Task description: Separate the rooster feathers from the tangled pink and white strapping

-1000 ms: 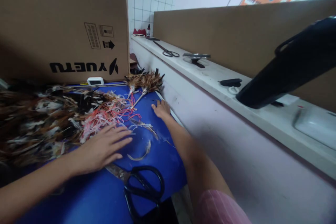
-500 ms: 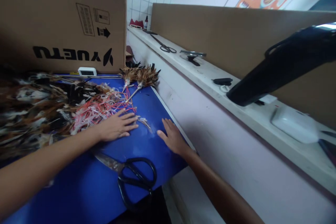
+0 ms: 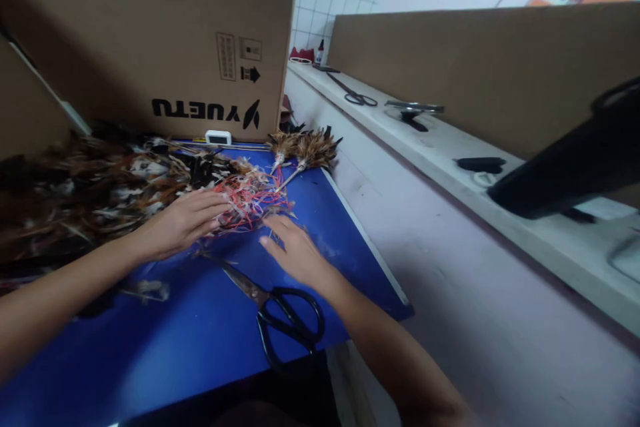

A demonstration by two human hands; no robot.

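Observation:
My left hand (image 3: 187, 221) lies with fingers stretched at the near edge of a tangle of pink and red strings (image 3: 255, 192). On the right side of that tangle is my right hand (image 3: 295, 247), its fingers spread and touching or close above the near strands; a few light scraps show by its fingertips. A large heap of brown, black and white feathers (image 3: 125, 197) covers the left of the blue tabletop (image 3: 195, 330). Black-handled scissors (image 3: 260, 296) lie in front of my hands, blades pointing to the far left. Two feather dusters (image 3: 316, 148) rest at the far corner.
A large cardboard box (image 3: 195, 27) stands behind the heap, with a small white digital display (image 3: 219, 138) before it. The ledge (image 3: 425, 147) along the right wall holds another pair of scissors (image 3: 357, 95), a black cylinder (image 3: 560, 153) and small items.
My left hand has drawn back left, off the strings' right side onto their near edge. My right hand has moved left to the strings. The view has turned left.

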